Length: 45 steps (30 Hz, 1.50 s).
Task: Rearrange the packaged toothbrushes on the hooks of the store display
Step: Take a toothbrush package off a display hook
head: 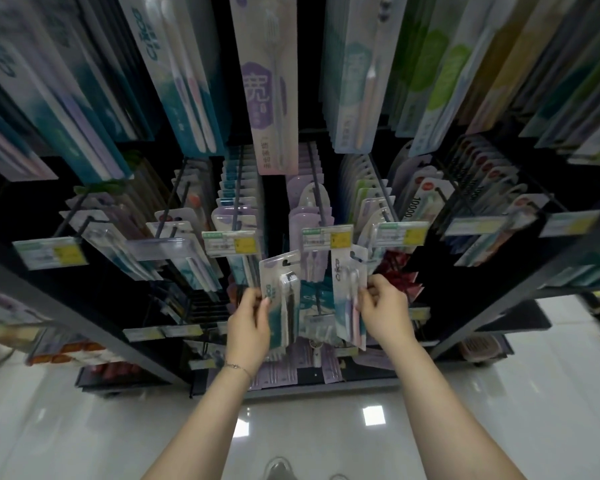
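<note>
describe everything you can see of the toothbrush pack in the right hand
The toothbrush pack is a tall card under a clear plastic blister holding brushes with pale pink and lilac handles. Teal lettering runs down its upper left; a hanging slot is cut at the top. It hangs on nothing: the right hand pinches its right edge with its fingers, roughly upright.

This is a shop: packaged toothbrushes (264,81) hang in rows from hooks (316,174) on a dark display rack (84,304), with yellow-marked price tags (230,242) fronting the hooks. Glossy pale floor (499,410) lies below.
</note>
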Motion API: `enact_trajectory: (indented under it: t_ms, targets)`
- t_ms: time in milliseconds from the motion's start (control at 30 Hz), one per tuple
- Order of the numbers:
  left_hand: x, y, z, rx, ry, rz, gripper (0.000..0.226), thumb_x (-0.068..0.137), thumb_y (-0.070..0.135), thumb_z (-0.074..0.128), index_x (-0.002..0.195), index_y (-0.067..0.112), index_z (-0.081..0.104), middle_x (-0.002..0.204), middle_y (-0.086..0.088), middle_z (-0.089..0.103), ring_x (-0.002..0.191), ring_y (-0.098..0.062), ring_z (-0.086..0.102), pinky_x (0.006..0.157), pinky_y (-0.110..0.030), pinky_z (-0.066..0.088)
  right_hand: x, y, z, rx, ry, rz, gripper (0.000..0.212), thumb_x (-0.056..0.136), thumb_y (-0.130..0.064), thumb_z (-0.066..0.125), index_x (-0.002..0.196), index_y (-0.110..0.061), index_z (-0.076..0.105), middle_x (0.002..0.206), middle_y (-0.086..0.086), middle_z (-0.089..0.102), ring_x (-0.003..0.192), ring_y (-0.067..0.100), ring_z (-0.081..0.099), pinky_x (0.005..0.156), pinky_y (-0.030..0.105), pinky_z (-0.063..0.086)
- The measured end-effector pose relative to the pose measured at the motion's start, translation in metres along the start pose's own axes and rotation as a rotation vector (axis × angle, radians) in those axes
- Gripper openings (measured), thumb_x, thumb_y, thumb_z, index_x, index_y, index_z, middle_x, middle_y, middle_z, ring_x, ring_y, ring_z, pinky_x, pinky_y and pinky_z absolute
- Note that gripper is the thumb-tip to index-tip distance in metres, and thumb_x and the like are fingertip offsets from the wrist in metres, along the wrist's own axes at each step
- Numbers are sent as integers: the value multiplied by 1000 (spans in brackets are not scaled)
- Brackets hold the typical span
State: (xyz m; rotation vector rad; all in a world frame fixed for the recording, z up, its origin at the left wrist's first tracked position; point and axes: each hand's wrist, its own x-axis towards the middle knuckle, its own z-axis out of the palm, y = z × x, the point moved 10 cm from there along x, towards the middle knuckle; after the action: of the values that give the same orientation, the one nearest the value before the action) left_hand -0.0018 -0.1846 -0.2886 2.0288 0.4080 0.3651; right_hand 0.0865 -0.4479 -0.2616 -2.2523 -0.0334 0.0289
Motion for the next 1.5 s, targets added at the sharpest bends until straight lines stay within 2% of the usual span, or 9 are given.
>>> enact_trajectory:
  t_ms: [267, 467, 667, 800, 1033, 1133, 1233, 1367, 1500]
  targets:
    - [-23, 7, 7, 19, 72, -34, 12, 104, 20, 46, 93, 17, 49, 75, -7, 56, 61, -16, 49, 58, -31, 40, -8, 4, -15, 71, -96, -117, 7, 96, -14, 57, 90, -16, 59, 72, -3, 62, 66, 8, 58, 57, 14, 41]
    - [-44, 12, 1, -5, 130, -60, 12, 105, 18, 44, 94, 20, 48, 81, 0, 59, 66, -11, 53, 61, -30, 43, -18, -6, -15, 87, -163, -230, 12, 97, -14, 56, 90, -24, 56, 69, -8, 55, 59, 0, 49, 56, 12, 38]
    - [-51, 23, -18, -22, 167, -65, 11, 105, 17, 44, 96, 20, 50, 84, 6, 60, 67, 2, 52, 60, -26, 41, -28, -38, -13, 135, -248, -359, 13, 101, -16, 51, 91, -24, 54, 76, -5, 56, 63, 7, 49, 61, 22, 40]
    - [-46, 34, -37, -21, 190, -39, 15, 105, 17, 45, 91, 22, 49, 74, 8, 54, 59, -2, 47, 57, -26, 39, -31, -69, -13, 164, -280, -419, 11, 102, -22, 48, 98, -31, 54, 83, -5, 64, 75, 15, 61, 69, 38, 50]
    - [-33, 69, -83, -56, 232, 54, 24, 104, 13, 47, 83, 24, 45, 66, 6, 45, 54, -6, 40, 52, -19, 30, -40, -144, -7, 241, -245, -515, 8, 102, -25, 48, 102, -28, 55, 85, -7, 67, 79, 15, 65, 73, 47, 54]
    - [-26, 80, -107, -94, 239, 82, 21, 104, 14, 48, 84, 22, 48, 68, -4, 49, 53, -9, 39, 53, -21, 31, -43, -176, -2, 329, -198, -520, 9, 102, -21, 50, 104, -24, 58, 86, -10, 67, 78, 10, 64, 71, 40, 53]
    - [-17, 86, -134, -129, 259, 108, 14, 104, 15, 49, 90, 15, 53, 81, -12, 58, 69, -29, 52, 60, -31, 41, -45, -203, 8, 401, -186, -503, 11, 102, -18, 50, 104, -24, 59, 89, -12, 69, 80, 7, 66, 70, 35, 54]
    - [-5, 95, -173, -141, 282, 138, 12, 103, 15, 51, 95, 17, 59, 88, 2, 66, 82, -17, 64, 74, -41, 53, -47, -233, 24, 467, -200, -478, 12, 102, -19, 50, 106, -24, 60, 94, -10, 72, 89, 5, 69, 73, 28, 56]
    - [10, 99, -208, -181, 301, 166, 14, 102, 15, 53, 93, 22, 60, 84, 4, 68, 77, -13, 64, 70, -40, 52, -48, -265, 36, 532, -182, -464, 12, 101, -16, 52, 105, -22, 62, 91, -7, 72, 85, 4, 68, 68, 20, 52]
